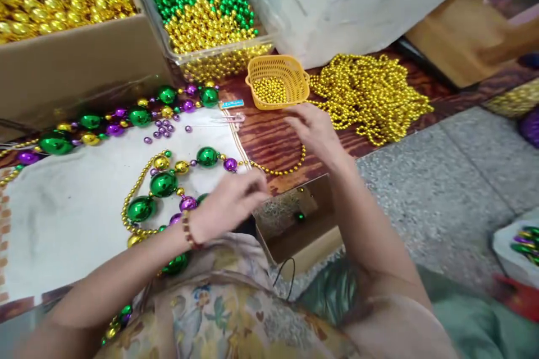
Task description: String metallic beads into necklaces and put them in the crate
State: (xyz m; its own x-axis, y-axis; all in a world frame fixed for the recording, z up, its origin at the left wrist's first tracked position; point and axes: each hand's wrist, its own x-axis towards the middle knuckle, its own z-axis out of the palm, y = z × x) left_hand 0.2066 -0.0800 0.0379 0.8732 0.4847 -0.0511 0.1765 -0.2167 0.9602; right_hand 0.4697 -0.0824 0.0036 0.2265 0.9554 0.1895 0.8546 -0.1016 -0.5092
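My left hand (pixel 231 201) is closed, thumb and fingers pinched at the cloth's right edge; anything between the fingertips is too small or hidden to make out. Beside it, a necklace of large green, purple and gold beads (pixel 164 184) lies on the white cloth (pixel 84 207). From there a thin gold bead strand (pixel 273 172) curves over the wood to beneath my right hand (pixel 318 134). That hand hovers in front of the orange basket (pixel 297 64), fingers stretched leftward and slightly apart. Small gold beads (pixel 269 90) lie inside the basket.
Gold bead strands (pixel 374 95) are heaped to the right. Behind stand a cardboard box (pixel 84 61), a clear bin (pixel 219 51) of green and gold beads, and a white foam box (pixel 357 16). Loose purple beads (pixel 162 130) sit on the cloth. An open carton (pixel 303 230) is below the table edge.
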